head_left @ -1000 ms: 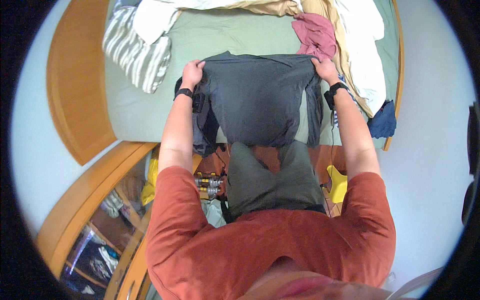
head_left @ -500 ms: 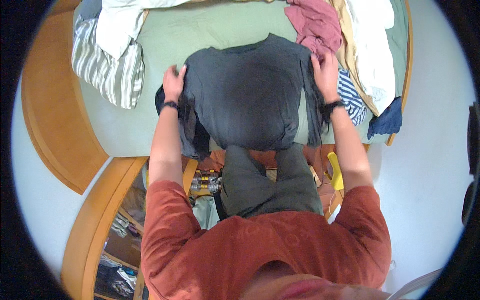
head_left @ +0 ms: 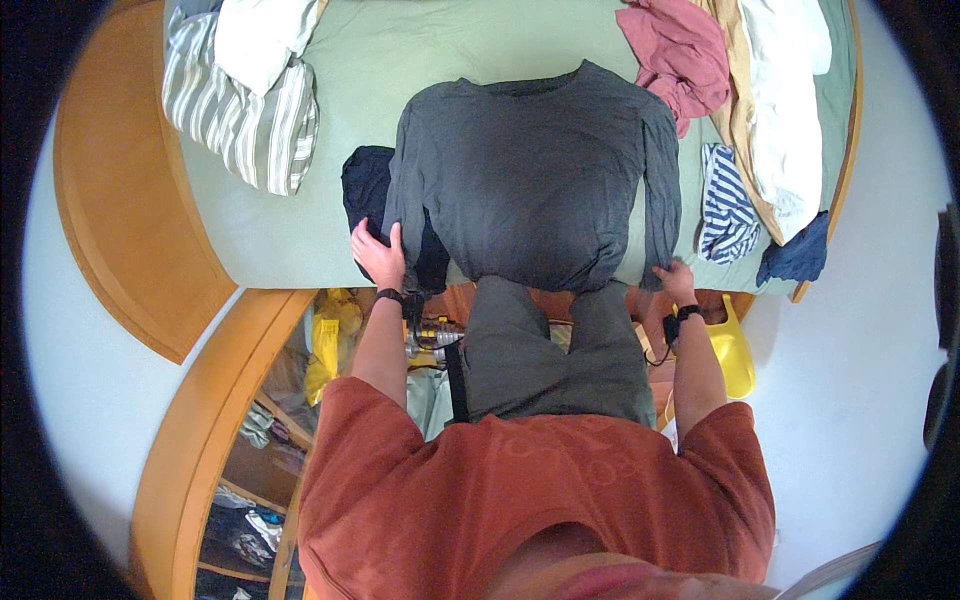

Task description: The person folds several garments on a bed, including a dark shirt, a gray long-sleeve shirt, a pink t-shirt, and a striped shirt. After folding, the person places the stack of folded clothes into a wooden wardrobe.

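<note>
A dark grey long-sleeved shirt (head_left: 530, 180) lies spread on the bed, its neckline at the far side and its hem by my knees. Both sleeves run down along its sides. At the left sleeve's lower part is my left hand (head_left: 380, 254), fingers apart, the thumb touching or close to the cloth. My right hand (head_left: 676, 282) is closed on the cuff of the right sleeve near the bed's front edge. Partly under the left sleeve lies a dark navy garment (head_left: 366, 190).
Striped grey-white cloth (head_left: 240, 125) and a white cloth (head_left: 262, 45) lie at the far left. To the right are a pink garment (head_left: 680, 60), blue-white striped cloth (head_left: 727, 205), white cloth (head_left: 790, 130) and navy cloth (head_left: 795, 252). A wooden shelf unit (head_left: 190, 440) stands left; a yellow plastic object (head_left: 735, 355) is below right.
Both hands have come from the shirt's shoulders down along the sleeves toward me. The sleeves now lie straighter beside the body, and more of the navy garment shows. The view has shifted slightly.
</note>
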`<state>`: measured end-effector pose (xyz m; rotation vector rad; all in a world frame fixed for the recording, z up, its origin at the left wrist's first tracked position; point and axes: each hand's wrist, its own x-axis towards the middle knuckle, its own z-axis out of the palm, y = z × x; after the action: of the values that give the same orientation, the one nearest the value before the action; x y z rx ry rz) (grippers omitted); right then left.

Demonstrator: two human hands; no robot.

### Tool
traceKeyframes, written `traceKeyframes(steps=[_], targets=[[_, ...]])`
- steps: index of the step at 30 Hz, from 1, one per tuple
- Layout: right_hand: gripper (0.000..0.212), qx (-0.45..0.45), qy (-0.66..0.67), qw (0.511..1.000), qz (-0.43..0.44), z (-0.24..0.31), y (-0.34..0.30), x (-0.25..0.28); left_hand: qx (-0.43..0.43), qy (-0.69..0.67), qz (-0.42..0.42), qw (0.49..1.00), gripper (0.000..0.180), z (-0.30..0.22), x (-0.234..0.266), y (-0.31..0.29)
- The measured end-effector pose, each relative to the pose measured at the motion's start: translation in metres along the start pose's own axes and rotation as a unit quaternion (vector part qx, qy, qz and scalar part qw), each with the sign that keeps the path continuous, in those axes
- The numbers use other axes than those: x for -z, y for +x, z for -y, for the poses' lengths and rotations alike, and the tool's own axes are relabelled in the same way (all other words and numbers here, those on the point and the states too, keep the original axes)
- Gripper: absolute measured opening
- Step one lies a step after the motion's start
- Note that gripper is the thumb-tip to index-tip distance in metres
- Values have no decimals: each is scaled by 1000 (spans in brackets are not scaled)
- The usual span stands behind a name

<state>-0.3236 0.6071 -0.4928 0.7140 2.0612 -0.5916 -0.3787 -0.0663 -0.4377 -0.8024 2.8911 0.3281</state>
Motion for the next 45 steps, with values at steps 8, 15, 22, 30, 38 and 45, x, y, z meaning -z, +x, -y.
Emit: traceKeyframes(steps=[8,15,22,30,38,45], targets=[[42,-37,352,932,81,17,-47,129,160,-26,179,970,57,47,2,-37],[30,59,302,949,64,51,-91,288,112,26,194,974,46,121,90,-15],[7,82,220,971,-38,61,-104,391,144,107,113,977,24,157,203,30],[21,108,-127,978,-128,93,-130,436,28,135,91,986,22,203,264,86],[32,51,-221,955,-192,82,-153,448,114,-7,59,992,47,185,319,92],[22,84,-45,992,-86,45,-143,449,97,-282,83,951,33,103,349,87]])
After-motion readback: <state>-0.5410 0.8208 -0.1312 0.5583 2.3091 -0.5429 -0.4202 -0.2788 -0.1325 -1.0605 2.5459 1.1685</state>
